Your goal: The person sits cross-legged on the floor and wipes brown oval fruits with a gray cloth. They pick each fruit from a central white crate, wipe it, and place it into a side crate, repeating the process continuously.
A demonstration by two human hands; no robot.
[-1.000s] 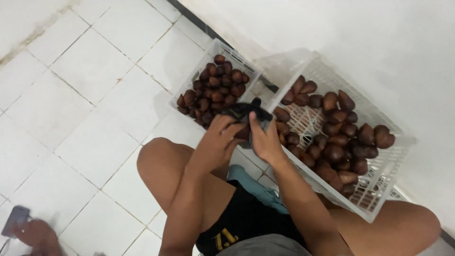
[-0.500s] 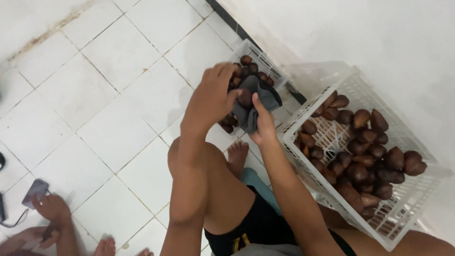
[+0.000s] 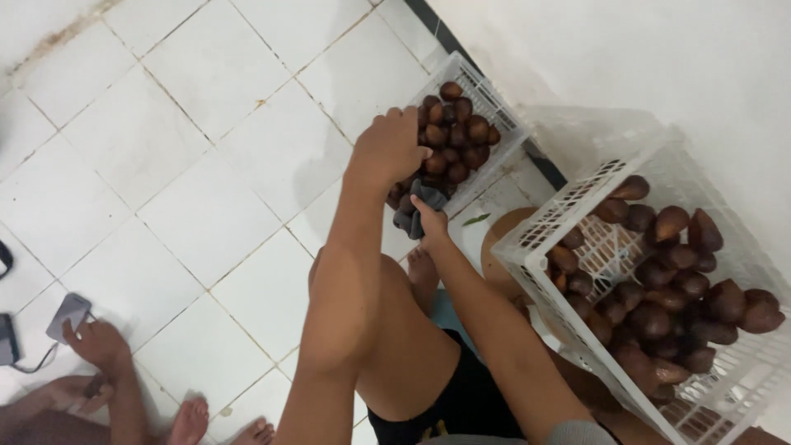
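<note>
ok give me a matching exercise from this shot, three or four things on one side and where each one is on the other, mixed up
Things:
1. left hand
2. right hand
3. dark cloth
4. big crate

Places:
A. at the right, beside the wall, part full of brown fruit
B. held just below the small crate
C. over the fruit in the small crate
D. gripping the dark cloth

Pairs: 1-C, 2-D, 3-B, 4-A
</note>
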